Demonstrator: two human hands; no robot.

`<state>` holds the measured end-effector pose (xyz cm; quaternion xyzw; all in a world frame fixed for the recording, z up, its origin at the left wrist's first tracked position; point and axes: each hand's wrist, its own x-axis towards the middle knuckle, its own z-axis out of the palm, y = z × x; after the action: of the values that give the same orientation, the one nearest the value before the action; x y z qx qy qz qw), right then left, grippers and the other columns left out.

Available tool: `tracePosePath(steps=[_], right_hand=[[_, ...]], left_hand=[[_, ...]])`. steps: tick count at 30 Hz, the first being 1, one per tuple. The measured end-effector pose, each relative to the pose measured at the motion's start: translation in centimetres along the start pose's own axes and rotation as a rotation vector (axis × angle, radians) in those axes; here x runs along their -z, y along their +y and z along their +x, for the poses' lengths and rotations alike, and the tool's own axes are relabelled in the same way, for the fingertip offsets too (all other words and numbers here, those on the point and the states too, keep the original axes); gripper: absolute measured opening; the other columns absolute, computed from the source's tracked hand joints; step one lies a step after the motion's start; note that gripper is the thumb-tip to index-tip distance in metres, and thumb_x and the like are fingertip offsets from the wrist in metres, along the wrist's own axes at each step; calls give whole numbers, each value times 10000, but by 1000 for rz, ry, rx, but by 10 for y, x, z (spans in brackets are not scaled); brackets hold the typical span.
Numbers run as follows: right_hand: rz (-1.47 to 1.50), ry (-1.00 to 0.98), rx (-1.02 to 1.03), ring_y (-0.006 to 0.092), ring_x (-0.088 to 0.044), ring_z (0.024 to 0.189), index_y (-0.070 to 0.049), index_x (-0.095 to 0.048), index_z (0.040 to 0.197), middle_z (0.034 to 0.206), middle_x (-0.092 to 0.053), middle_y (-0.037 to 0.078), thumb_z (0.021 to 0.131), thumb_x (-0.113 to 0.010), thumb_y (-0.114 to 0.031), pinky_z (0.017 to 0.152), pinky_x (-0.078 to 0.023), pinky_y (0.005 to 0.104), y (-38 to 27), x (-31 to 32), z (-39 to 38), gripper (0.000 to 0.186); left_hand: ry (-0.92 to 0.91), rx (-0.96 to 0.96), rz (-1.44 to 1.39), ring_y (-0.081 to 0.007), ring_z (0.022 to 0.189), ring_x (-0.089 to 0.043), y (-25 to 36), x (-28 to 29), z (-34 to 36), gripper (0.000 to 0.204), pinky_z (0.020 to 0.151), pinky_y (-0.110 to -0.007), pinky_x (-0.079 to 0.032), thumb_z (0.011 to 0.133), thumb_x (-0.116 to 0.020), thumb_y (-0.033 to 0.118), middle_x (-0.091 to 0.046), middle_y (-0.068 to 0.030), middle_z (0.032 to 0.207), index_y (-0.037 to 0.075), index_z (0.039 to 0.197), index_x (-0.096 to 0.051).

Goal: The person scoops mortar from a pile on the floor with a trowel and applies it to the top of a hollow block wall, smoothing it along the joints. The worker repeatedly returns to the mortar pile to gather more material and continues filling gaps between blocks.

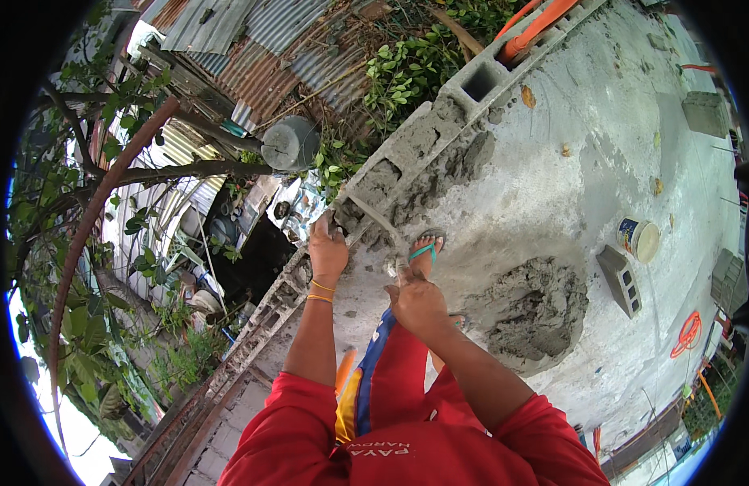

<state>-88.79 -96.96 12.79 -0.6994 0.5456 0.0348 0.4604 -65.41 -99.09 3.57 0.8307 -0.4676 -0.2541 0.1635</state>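
My right hand [420, 301] is closed round the handle of a trowel [378, 215]. The trowel's narrow, mortar-grey blade points up and left to the top of the block wall. Beside the wall's outer edge, my left hand [328, 253] has its fingers bent over the end of a hollow concrete block [348, 217]; their undersides are hidden. Wet mortar [427, 134] lies along the block tops and fills some of the cells. More mortar [441, 180] is spilled along the wall's inner foot, close to my sandalled foot [425, 253].
A large mortar heap [540, 312] lies on the concrete floor right of my legs. Farther right are a loose hollow block [619, 279], a white bucket [638, 240] and an orange coiled cord [686, 334]. Orange pipes [540, 28] rise from the wall. Branches [196, 170] and rusty roofing sheets lie beyond it.
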Motion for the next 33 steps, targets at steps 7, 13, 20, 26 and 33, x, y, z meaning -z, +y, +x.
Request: tracePosePath(steps=[7,13,20,26,33], right_hand=[[401,218,-421,480,-686,1031,95,-570,1236,1092,-688,332,944,-637,-382,884,-543,530,117,6,-103,564],[622,359,-841,468,-609,1219,163,-469,1402,1272,-626,362,916,-672,-413,1075,-457,447,288,-82,-256,780],[312,531,-1113,457,-695,986,69,-496,1384,1026,-706,319,887,-577,-218,919,-548,511,526,-158,-377,580],[345,802,-1418,466,-688,1020,73,-497,1304,1062,-694,334,914,-593,-156,913,-555,514,718,-188,-349,462],[726,427,-1317,461,-688,1068,97,-513,1328,1140,-696,316,969,-542,-207,931,-561,491,653,-304,-241,471]], left_hand=[[-90,-236,320,-477,1156,-588,-2,-10,-22,422,1022,-516,-475,882,-649,103,-619,-300,1256,-66,1265,-600],[-369,-405,237,-424,1095,-633,110,-47,-132,344,954,-471,-508,912,-664,108,-648,-254,1197,-60,1210,-622],[-1059,-720,117,-372,1067,-665,210,-182,-302,352,939,-416,-527,903,-673,68,-679,-219,1169,-29,1240,-643],[-1402,-846,233,-369,1088,-667,176,-342,-343,379,939,-406,-532,892,-686,64,-677,-225,1182,-26,1257,-638],[-1508,-650,712,-402,1104,-661,140,-407,-312,418,946,-423,-527,908,-680,160,-667,-249,1212,-14,1284,-619]])
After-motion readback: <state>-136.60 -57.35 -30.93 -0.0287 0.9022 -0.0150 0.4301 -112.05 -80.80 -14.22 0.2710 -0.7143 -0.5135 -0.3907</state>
